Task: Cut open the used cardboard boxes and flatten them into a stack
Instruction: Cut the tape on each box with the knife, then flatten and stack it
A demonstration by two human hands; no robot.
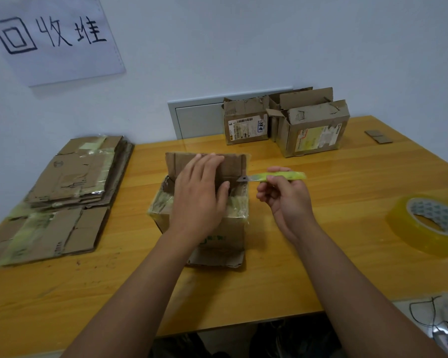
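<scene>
Both forearms and hands (199,195) bare, no sleeves visible.

In the upper left of the frame, the paper sheet (55,37) taped to the wall in front of me reads 回收堆 in thick black hand-drawn strokes. Near the top centre, the smaller box (246,124) at the back of the table carries a shipping label (245,130) with a barcode and lines of print too small for me to read, plus two handwritten characters in dark ink that I cannot make out. To its right, the larger box (313,127) bears a yellow-green label (314,138); its print is blurred. On the box under my left hand (199,195) a bit of green printing shows, unreadable.
</scene>
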